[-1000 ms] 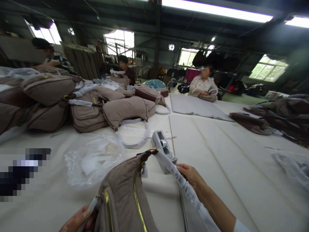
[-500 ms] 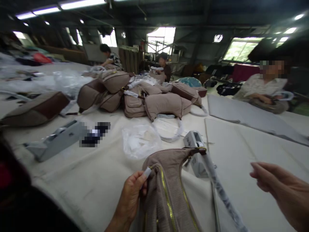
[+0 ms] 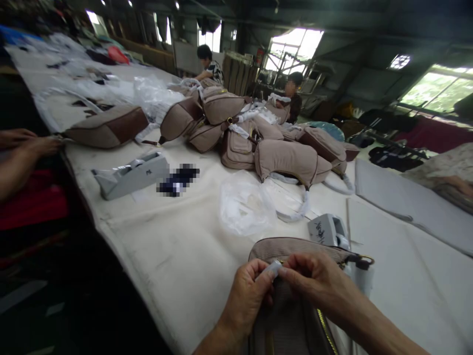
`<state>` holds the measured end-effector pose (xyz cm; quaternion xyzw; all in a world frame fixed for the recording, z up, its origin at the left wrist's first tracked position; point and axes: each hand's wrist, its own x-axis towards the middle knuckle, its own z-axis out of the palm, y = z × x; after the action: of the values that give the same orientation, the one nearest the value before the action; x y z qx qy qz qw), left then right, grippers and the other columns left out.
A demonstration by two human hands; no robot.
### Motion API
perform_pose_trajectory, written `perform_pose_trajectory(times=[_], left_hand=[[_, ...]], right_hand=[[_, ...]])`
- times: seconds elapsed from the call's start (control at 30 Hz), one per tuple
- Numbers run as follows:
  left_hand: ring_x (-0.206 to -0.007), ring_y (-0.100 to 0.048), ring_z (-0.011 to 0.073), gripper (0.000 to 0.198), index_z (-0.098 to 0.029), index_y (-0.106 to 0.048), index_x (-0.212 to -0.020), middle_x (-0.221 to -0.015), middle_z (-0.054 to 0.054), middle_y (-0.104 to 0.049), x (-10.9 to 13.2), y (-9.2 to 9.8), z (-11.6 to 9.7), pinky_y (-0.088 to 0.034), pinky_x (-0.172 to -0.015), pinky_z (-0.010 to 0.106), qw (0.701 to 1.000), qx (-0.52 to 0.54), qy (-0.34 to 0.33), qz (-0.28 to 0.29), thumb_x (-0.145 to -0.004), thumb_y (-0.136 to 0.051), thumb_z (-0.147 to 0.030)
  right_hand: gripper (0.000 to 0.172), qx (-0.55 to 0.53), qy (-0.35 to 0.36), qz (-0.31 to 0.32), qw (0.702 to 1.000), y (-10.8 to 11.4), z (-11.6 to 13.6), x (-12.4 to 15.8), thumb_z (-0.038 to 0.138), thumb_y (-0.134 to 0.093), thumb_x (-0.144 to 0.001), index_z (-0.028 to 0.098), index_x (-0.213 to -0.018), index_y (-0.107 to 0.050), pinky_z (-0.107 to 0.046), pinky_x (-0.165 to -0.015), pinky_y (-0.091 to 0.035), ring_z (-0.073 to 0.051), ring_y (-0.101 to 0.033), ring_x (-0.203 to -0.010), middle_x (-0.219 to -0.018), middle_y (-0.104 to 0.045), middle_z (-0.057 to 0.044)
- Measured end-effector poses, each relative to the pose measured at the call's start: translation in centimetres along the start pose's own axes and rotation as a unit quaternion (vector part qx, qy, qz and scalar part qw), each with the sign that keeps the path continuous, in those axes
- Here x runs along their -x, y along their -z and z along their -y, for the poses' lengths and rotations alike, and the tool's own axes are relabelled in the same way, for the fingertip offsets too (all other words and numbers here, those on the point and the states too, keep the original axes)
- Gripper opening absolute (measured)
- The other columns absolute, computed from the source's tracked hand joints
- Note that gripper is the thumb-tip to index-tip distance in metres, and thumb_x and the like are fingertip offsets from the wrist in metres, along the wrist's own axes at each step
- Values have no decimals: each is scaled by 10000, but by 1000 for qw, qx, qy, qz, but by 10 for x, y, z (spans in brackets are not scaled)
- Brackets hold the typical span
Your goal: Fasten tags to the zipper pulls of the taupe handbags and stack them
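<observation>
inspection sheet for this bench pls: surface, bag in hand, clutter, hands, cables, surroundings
surface: table covered in cream cloth, faint marks
work items: taupe handbag at the near edge; small white piece at its top
clutter: long tape dispenser, small tape dispenser, clear plastic bag, handbag pile
hands: left hand and right hand both pinch that piece
cables: nothing seen
surroundings: co-worker's hands at left; person in a striped top at the far end; windows
</observation>
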<state>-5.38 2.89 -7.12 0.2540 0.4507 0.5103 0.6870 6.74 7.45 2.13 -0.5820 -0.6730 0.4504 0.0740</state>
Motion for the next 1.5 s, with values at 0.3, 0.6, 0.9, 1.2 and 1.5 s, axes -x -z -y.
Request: perform_pose_trajectory(times=[0.3, 0.6, 0.9, 1.2, 1.5], left_hand=[[-421, -430, 72, 329, -153, -559, -697, -535, -31, -507, -2, 1, 4, -331, -420, 193, 1000, 9, 4, 22, -706, -660, -465], [-437, -431, 62, 246, -143, -548, -717, -547, -49, -494, -2, 0, 3, -350, -429, 169, 1000, 5, -6, 25, -763, -607, -377], [-412, -439, 49, 230, -140, -540, -705, -535, -45, -518, 0, -2, -1, -329, -424, 161, 999, 17, 9, 39, -751, -613, -354], [-334, -407, 34, 283, -158, -500, -645, -489, -51, -524, 2, 4, -3, -288, -345, 148, 978, 138, 152, 43, -625, -676, -378], [-358, -440, 39, 307, -159, -481, -651, -521, -37, -537, 18, -10, 3, -311, -375, 153, 986, 120, 111, -12, -686, -643, -418]], right_hand=[[274, 69, -60, 1, 996, -2, -6, -4, 363, -515, -746, 150, -595, -596, -210, -430, -253, -99, -416, -450, -485, -566, -2], [207, 115, -108, -7, 987, -6, -3, -6, 283, -518, -727, 142, -599, -598, -195, -413, -274, -96, -444, -429, -475, -587, -4], [251, 85, -43, -4, 995, -8, -26, -2, 350, -509, -752, 141, -656, -608, -211, -450, -281, -103, -430, -474, -521, -550, 4], [274, 199, 29, -106, 974, -27, -29, 11, 345, -430, -861, 214, -711, -618, -244, -550, -368, -174, -612, -614, -653, -659, 0], [256, 367, 151, -213, 893, -42, -50, 5, 262, -433, -853, 204, -648, -575, -257, -440, -276, -183, -604, -450, -522, -613, 2]])
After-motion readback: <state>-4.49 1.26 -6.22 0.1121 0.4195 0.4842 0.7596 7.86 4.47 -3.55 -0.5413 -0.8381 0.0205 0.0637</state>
